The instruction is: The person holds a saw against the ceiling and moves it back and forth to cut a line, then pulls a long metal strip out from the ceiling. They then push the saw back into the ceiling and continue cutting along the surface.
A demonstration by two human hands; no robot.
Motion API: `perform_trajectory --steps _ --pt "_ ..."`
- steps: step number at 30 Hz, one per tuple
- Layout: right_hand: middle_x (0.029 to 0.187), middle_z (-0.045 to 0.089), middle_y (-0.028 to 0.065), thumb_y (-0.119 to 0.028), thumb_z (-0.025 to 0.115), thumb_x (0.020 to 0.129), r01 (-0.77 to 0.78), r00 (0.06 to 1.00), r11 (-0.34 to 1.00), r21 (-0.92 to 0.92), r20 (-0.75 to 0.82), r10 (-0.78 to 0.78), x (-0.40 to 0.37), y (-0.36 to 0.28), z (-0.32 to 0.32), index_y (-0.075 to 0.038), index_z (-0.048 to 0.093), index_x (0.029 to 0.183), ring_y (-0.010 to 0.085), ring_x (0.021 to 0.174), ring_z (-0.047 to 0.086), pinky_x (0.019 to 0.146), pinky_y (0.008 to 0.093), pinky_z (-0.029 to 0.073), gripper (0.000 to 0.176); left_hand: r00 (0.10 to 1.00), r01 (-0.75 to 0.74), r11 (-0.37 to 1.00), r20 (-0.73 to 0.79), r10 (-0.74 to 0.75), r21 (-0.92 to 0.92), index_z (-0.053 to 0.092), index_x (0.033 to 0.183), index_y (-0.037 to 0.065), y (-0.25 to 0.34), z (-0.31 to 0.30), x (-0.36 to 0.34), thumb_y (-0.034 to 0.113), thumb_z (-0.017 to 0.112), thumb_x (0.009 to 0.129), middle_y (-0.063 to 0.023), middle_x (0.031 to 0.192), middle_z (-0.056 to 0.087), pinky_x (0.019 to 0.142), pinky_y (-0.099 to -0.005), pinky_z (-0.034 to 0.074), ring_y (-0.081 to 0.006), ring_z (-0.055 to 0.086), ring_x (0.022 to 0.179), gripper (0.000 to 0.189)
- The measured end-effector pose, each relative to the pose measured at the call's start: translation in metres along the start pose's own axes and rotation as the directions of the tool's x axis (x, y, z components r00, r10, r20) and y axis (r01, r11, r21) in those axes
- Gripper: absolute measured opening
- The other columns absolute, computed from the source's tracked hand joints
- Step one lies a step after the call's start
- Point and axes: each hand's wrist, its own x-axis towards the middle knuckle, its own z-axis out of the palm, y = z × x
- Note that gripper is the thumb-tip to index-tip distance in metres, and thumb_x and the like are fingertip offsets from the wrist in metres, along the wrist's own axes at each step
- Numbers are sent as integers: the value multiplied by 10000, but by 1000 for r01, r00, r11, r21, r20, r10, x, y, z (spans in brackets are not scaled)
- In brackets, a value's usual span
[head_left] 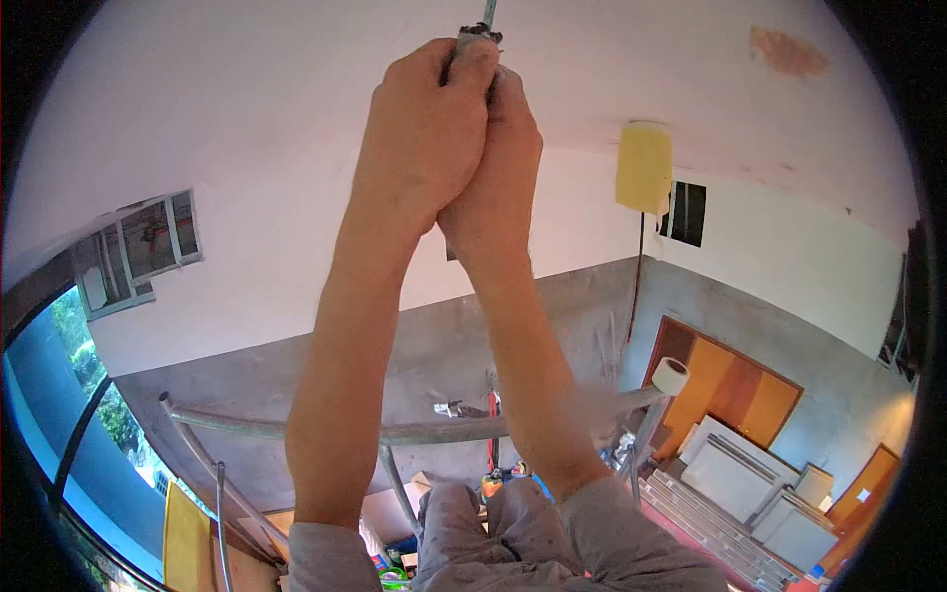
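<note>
Both arms reach up overhead, with my hands pressed together close to the pale ceiling [286, 89]. My left hand [424, 133] is closed, its fingers wrapped round a grey, dusty piece [477, 41] with a dark, ragged top. Out of that top a thin metal rod [490, 12] runs up beyond the frame. My right hand [510, 148] is also closed, tight against the left at the same piece. Most of the held piece is hidden inside the hands, so its kind does not show.
A metal scaffold rail [444, 431] crosses below my arms, with a tape roll [671, 377] at its right end. A yellow cover [643, 166] hangs from the ceiling at right. Stacked panels [730, 472] lean near a wooden door [725, 380]. Wall openings [148, 242] show at left.
</note>
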Motion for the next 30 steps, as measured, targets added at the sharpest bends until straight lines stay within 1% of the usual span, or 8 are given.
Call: perform_trajectory --steps 4,5,8,11,17,25,28,30 --pt "805 648 210 -116 614 886 456 888 868 -197 37 -459 54 -2 8 18 457 1042 353 767 691 618 390 528 258 981 53 997 188 -41 -59 630 1063 -59 49 -14 36 284 458 985 -186 901 667 734 -386 489 -265 633 799 392" --pt "869 647 200 -110 610 872 193 981 964 -182 11 -195 64 -14 11 39 510 990 271 773 643 650 359 491 215 979 63 996 197 -49 -62 626 1061 -67 52 -14 37 276 453 990 -179 889 664 725 -377 485 -247 624 787 390" --pt "792 645 198 -109 620 880 464 880 858 -221 6 -475 47 12 9 19 449 1046 347 755 691 613 389 528 271 991 36 999 127 -37 9 631 1039 -63 46 -11 24 279 460 985 -178 878 663 721 -378 482 -247 618 777 386" --pt "791 639 203 -108 640 862 323 943 925 -200 -9 -332 0 18 6 16 437 1006 359 727 680 602 407 518 279 995 -89 994 -31 91 72 667 1001 -14 -11 -3 3 332 499 942 -229 908 680 778 -438 503 -372 669 839 390" --pt "880 639 192 -98 611 862 226 974 967 -116 3 -227 56 4 16 38 513 995 292 799 636 684 369 486 214 991 -42 999 126 45 -24 631 1056 -48 34 -12 41 314 482 982 -155 878 665 724 -349 482 -204 608 763 398" --pt "866 601 170 -107 640 822 42 999 989 141 -20 -39 -10 20 10 21 499 934 308 800 594 724 382 467 220 997 -57 998 -56 57 1 656 941 -28 -26 2 -2 366 502 926 -261 903 666 784 -474 488 -453 632 859 423" --pt "875 604 159 -107 639 826 253 967 965 -72 -22 -255 21 26 16 17 500 938 281 800 595 722 369 469 218 993 -110 980 65 100 164 644 1110 -8 -16 -5 32 388 536 962 -139 929 685 774 -338 494 -202 632 800 436" --pt "810 629 181 -114 631 858 336 941 930 -152 4 -339 37 23 22 16 459 1009 315 765 656 643 385 510 264 996 30 997 81 -35 71 629 1028 -46 28 -12 36 320 483 982 -133 847 648 711 -337 474 -196 594 745 397"
